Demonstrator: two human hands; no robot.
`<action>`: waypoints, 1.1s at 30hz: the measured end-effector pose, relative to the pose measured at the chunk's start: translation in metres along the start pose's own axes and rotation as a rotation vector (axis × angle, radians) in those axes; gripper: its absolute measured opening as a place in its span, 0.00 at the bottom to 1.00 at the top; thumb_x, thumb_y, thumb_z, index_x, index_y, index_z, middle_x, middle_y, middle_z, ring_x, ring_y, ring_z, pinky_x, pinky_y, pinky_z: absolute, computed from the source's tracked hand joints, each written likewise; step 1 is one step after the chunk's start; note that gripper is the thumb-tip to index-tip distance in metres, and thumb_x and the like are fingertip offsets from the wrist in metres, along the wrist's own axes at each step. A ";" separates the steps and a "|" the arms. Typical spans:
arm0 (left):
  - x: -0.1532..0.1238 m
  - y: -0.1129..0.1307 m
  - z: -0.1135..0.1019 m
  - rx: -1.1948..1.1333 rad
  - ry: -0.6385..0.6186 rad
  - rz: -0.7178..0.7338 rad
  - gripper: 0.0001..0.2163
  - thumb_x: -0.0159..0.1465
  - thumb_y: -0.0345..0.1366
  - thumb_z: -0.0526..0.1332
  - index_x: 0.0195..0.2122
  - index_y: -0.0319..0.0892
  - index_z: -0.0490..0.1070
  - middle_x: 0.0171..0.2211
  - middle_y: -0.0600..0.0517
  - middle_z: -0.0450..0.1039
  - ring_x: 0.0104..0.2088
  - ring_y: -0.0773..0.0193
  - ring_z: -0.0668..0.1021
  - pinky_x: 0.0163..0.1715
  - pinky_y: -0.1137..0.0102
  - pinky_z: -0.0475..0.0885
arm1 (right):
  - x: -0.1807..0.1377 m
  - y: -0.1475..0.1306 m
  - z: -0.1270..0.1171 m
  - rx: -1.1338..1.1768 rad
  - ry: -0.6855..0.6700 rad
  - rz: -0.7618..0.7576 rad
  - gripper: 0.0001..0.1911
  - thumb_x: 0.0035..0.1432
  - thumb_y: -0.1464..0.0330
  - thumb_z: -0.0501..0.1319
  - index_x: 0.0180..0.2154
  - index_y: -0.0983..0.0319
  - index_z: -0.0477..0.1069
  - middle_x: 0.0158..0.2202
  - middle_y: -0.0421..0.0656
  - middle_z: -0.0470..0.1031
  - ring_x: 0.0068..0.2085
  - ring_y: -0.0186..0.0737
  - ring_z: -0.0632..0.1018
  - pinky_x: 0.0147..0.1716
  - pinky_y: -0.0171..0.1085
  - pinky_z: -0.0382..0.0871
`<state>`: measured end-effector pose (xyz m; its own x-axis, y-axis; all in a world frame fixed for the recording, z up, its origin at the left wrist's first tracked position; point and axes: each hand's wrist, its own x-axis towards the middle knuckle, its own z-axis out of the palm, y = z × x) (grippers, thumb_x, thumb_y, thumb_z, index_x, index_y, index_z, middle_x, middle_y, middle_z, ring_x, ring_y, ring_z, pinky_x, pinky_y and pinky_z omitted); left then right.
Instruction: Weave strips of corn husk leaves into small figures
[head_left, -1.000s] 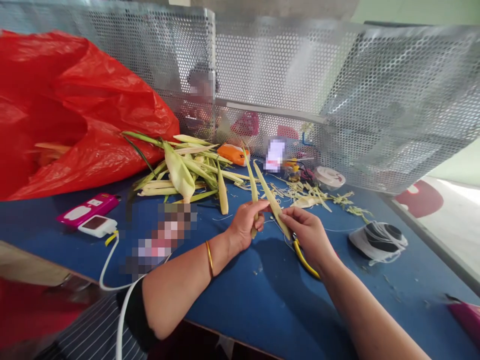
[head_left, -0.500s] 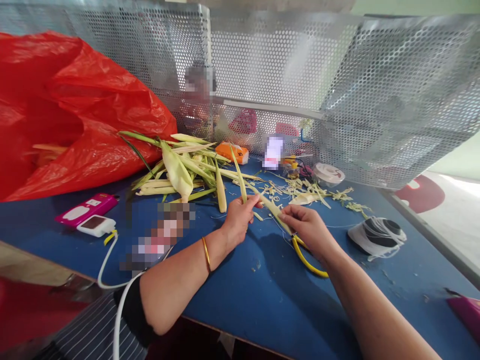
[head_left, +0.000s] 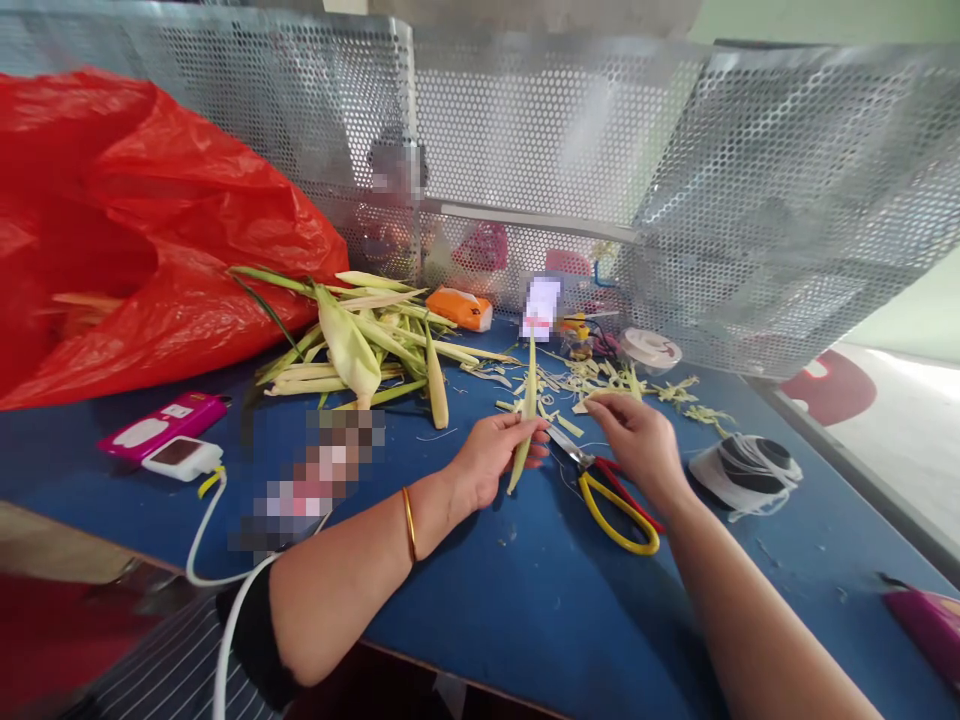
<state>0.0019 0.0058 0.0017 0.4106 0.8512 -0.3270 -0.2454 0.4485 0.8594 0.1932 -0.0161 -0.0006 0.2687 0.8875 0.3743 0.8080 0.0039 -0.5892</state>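
My left hand [head_left: 491, 455] is closed on a long pale green leaf strip [head_left: 527, 400] and holds it nearly upright over the blue table [head_left: 525, 600]. My right hand [head_left: 637, 435] hovers to its right with the fingertips pinched together above leaf scraps [head_left: 592, 380]; what they hold, if anything, is too small to see. Scissors with yellow and red handles [head_left: 615, 495] lie on the table just below my right hand, apart from it.
A pile of green leaves [head_left: 360, 340] lies by a big red plastic bag [head_left: 150, 230]. A pink device [head_left: 161, 420] and a white one with a cable [head_left: 180, 455] sit at left. A thread spool [head_left: 750, 465] rests at right. A perforated metal screen [head_left: 600, 150] stands behind, with a person [head_left: 394, 200] beyond it.
My right hand let go of the leaf strip and moved off the scissors, which now lie bare. My left hand turned the strip more upright.
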 end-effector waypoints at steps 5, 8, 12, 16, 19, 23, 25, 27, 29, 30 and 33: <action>-0.002 -0.010 0.004 0.155 -0.080 0.027 0.07 0.60 0.34 0.66 0.27 0.36 0.76 0.25 0.51 0.75 0.21 0.71 0.75 0.25 0.75 0.70 | -0.020 -0.035 0.024 0.574 -0.176 0.120 0.19 0.50 0.52 0.65 0.24 0.61 0.70 0.20 0.37 0.67 0.24 0.34 0.66 0.25 0.35 0.57; -0.001 -0.012 0.003 0.185 -0.084 0.043 0.08 0.61 0.36 0.64 0.28 0.37 0.76 0.25 0.50 0.76 0.22 0.70 0.76 0.26 0.74 0.70 | -0.022 -0.036 0.025 0.628 -0.162 0.158 0.19 0.51 0.56 0.65 0.19 0.60 0.65 0.18 0.35 0.63 0.23 0.32 0.62 0.24 0.34 0.55; 0.000 -0.009 0.002 0.190 -0.063 0.020 0.07 0.63 0.34 0.62 0.31 0.38 0.77 0.26 0.49 0.77 0.21 0.69 0.76 0.26 0.73 0.70 | -0.016 -0.031 0.019 0.715 -0.149 0.188 0.15 0.50 0.57 0.65 0.21 0.61 0.69 0.20 0.36 0.66 0.24 0.33 0.64 0.26 0.35 0.56; -0.004 -0.004 0.001 0.232 -0.165 0.030 0.03 0.59 0.31 0.62 0.31 0.38 0.75 0.29 0.49 0.77 0.22 0.70 0.76 0.24 0.74 0.69 | -0.014 -0.029 0.019 0.754 -0.095 0.189 0.15 0.50 0.58 0.66 0.21 0.61 0.69 0.19 0.36 0.65 0.24 0.32 0.63 0.26 0.35 0.55; -0.006 -0.003 0.002 0.290 -0.243 0.007 0.02 0.56 0.29 0.63 0.30 0.37 0.75 0.28 0.49 0.77 0.22 0.69 0.76 0.22 0.74 0.66 | -0.014 -0.029 0.019 0.792 -0.031 0.206 0.14 0.50 0.59 0.66 0.22 0.61 0.70 0.19 0.35 0.65 0.23 0.32 0.62 0.25 0.34 0.55; -0.004 -0.005 0.001 0.376 -0.191 0.093 0.05 0.57 0.29 0.60 0.27 0.37 0.74 0.22 0.52 0.73 0.20 0.71 0.72 0.21 0.75 0.64 | -0.014 -0.030 0.018 0.828 -0.027 0.266 0.17 0.49 0.54 0.66 0.24 0.61 0.71 0.19 0.36 0.67 0.24 0.33 0.65 0.25 0.34 0.58; -0.002 -0.007 0.000 0.479 -0.086 0.271 0.05 0.56 0.29 0.60 0.25 0.38 0.73 0.21 0.54 0.71 0.20 0.71 0.70 0.22 0.75 0.63 | -0.015 -0.032 0.018 0.824 -0.133 0.314 0.19 0.46 0.52 0.68 0.25 0.61 0.70 0.20 0.37 0.68 0.24 0.33 0.66 0.24 0.34 0.58; 0.000 -0.008 -0.003 0.610 0.008 0.436 0.04 0.55 0.29 0.62 0.23 0.39 0.73 0.20 0.55 0.71 0.22 0.71 0.69 0.24 0.75 0.62 | -0.017 -0.034 0.020 0.795 -0.257 0.333 0.20 0.43 0.52 0.70 0.23 0.61 0.69 0.19 0.37 0.68 0.23 0.32 0.65 0.23 0.33 0.57; 0.002 -0.009 -0.004 0.660 0.059 0.499 0.05 0.55 0.30 0.63 0.23 0.39 0.72 0.20 0.55 0.71 0.22 0.71 0.69 0.24 0.75 0.62 | -0.019 -0.035 0.022 0.779 -0.314 0.311 0.21 0.43 0.53 0.70 0.21 0.61 0.67 0.17 0.36 0.68 0.22 0.31 0.64 0.23 0.33 0.56; 0.002 -0.008 -0.004 0.630 0.060 0.479 0.05 0.55 0.32 0.63 0.23 0.39 0.72 0.20 0.55 0.71 0.22 0.71 0.69 0.24 0.75 0.62 | -0.020 -0.036 0.022 0.782 -0.318 0.293 0.20 0.44 0.53 0.69 0.21 0.61 0.67 0.18 0.37 0.68 0.22 0.31 0.64 0.23 0.33 0.56; 0.001 -0.005 -0.003 0.448 0.010 0.342 0.06 0.57 0.35 0.63 0.24 0.39 0.72 0.21 0.55 0.71 0.21 0.71 0.69 0.22 0.75 0.63 | -0.020 -0.035 0.023 0.813 -0.299 0.253 0.18 0.47 0.54 0.68 0.23 0.61 0.69 0.19 0.37 0.70 0.23 0.32 0.67 0.25 0.34 0.59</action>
<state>0.0006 0.0050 -0.0041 0.3638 0.9315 -0.0020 0.0344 -0.0113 0.9993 0.1471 -0.0237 -0.0037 0.1483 0.9885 0.0298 0.0927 0.0161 -0.9956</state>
